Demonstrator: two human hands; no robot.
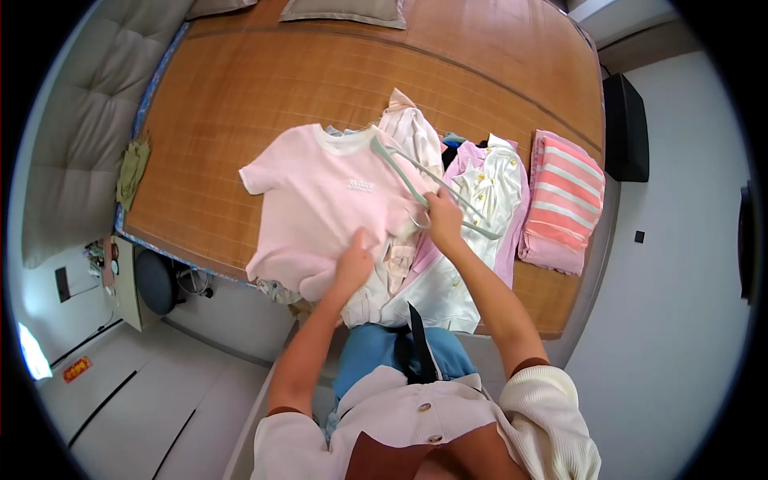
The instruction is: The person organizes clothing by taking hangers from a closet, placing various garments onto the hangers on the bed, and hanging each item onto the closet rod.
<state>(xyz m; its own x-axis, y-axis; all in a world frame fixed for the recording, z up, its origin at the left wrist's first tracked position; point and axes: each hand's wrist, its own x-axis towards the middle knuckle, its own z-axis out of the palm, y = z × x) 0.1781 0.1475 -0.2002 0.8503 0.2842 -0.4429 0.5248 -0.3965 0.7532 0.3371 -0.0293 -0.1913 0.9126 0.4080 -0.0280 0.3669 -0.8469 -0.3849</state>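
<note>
A pale pink T-shirt [320,196] with a white collar lies spread over other clothes on the bed mat. My left hand [354,260] is closed on its lower right part. My right hand [445,218] is closed round a light green hanger [400,176], whose one end lies at the shirt's collar; the other end points to the lower right. Beneath and beside the hanger are a white garment with gold buttons [490,188] and a cream garment [412,124] with a pointed top.
A folded pink and white striped cloth [564,200] lies at the mat's right side. Cushions [344,10] rest at the far edge. An olive cloth [132,172] is at the left edge. Beyond the bed are a dark round stool [154,282] and a black box [626,128].
</note>
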